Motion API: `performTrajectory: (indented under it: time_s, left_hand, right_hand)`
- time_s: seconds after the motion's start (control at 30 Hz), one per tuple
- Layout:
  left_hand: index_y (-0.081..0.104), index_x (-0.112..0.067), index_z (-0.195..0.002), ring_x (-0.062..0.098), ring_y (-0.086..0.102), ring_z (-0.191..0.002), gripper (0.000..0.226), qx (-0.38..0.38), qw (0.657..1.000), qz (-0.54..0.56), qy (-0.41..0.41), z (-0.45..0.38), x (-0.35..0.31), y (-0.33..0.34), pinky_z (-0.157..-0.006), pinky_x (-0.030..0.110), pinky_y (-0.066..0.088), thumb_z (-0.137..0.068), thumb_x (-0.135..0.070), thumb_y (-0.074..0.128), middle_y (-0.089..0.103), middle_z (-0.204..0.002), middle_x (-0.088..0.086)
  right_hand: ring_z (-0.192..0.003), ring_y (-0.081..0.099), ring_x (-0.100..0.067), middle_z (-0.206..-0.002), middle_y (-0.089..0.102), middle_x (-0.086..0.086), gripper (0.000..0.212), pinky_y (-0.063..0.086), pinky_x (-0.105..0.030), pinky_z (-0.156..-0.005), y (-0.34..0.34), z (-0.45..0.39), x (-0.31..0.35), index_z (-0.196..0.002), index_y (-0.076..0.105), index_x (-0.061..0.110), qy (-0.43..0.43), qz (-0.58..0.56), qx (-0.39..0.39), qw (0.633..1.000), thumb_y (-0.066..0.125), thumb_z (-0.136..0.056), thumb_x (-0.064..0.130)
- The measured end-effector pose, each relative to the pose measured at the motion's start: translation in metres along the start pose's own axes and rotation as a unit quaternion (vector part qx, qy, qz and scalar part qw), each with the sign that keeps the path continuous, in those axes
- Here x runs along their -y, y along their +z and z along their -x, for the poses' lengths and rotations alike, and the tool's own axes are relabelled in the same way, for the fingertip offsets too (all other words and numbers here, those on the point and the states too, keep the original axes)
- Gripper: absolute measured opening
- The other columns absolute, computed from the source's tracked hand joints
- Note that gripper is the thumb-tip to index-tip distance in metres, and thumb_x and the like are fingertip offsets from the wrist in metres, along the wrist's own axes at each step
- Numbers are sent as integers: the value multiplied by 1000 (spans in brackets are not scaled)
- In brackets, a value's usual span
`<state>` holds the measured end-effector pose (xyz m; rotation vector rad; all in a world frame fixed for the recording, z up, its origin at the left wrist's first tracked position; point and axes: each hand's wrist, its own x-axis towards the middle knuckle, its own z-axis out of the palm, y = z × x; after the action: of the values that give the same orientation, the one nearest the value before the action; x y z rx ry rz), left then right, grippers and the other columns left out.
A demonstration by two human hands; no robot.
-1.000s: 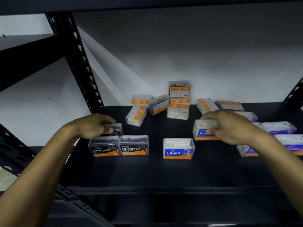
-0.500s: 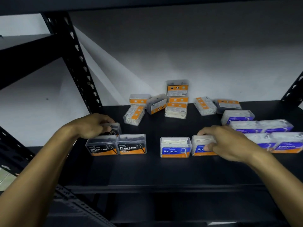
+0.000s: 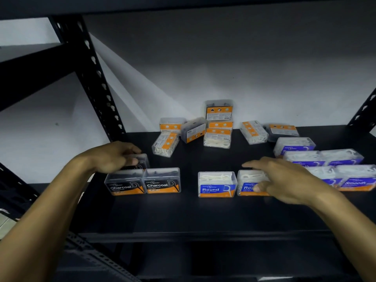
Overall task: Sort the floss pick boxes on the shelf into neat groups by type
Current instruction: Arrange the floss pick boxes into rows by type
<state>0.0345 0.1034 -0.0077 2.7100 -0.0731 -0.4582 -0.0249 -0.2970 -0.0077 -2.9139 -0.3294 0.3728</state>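
Dim overall | lighting wall [image 3: 244,58] from upper left | blurring right hand [image 3: 284,180] | bending edges, wide-angle

Charcoal boxes [image 3: 142,183] front left, Round boxes [image 3: 217,185] centre, Smooth boxes [image 3: 325,159] right, jumbled boxes [image 3: 217,129] behind.
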Motion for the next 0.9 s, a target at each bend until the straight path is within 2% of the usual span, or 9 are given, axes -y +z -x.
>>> performTrajectory:
  time_s: [0.17,0.33,0.4,0.5,0.63,0.7,0.8,0.9]
  left_hand:
    - [50,-21,-142,19,51,-128,51,-47,998,-51,-6,-3,-10,-9,-98,27,37,-97,-43,57,56,-141,0]
    - [62,-23,-125,21,58,-116,44,-150,987,-60,0,-29,-29,-11,-90,31,44,-95,-53,52,65,-128,1]
    - [57,-23,-131,24,59,-117,50,-161,986,-49,-22,-42,-39,-7,-89,31,45,-93,-55,54,63,-131,4]
    - [47,-19,-140,27,59,-117,66,-134,988,-55,-57,-58,-57,0,-93,38,49,-89,-59,59,60,-135,7]
    - [55,-15,-121,25,63,-103,64,-83,987,-107,-88,-77,-82,6,-84,34,51,-82,-66,61,65,-119,6]
    - [57,-18,-124,24,61,-110,69,-68,983,-136,-106,-85,-89,10,-84,32,46,-79,-71,60,64,-124,4]
    - [49,-19,-139,24,55,-124,86,-50,980,-150,-123,-97,-93,16,-93,34,44,-74,-75,61,57,-137,3]
    - [42,-19,-145,25,52,-128,94,-41,978,-151,-135,-105,-94,20,-98,37,43,-73,-75,64,52,-143,3]
  right_hand:
    - [-124,44,-11,-134,47,14,66,44,-34,-98,-10,-7,-3,-141,31,47,-19,-27,-8,999,66,-86,37]
    - [-127,43,-9,-134,51,14,57,39,-35,-106,-21,-26,2,-136,39,46,-49,-101,-54,992,64,-87,37]
    - [-127,43,-10,-134,51,12,53,38,-32,-106,-25,-34,9,-137,41,42,-66,-96,-60,991,62,-89,35]
    - [-125,44,-10,-136,49,9,50,38,-30,-105,-29,-47,22,-138,43,36,-94,-80,-67,990,60,-91,34]
    - [-124,45,-10,-136,50,10,45,38,-31,-104,-34,-69,36,-135,45,37,-112,-77,-62,989,58,-93,30]
    - [-124,47,-12,-136,52,8,44,40,-32,-103,-34,-82,43,-135,46,36,-119,-69,-54,989,58,-93,27]
    - [-122,51,-15,-134,55,3,42,45,-35,-100,-35,-99,53,-133,50,30,-134,-65,-51,987,58,-92,21]
    - [-111,57,-18,-125,59,2,37,49,-35,-92,-36,-116,62,-127,55,31,-144,-38,-53,987,56,-92,19]
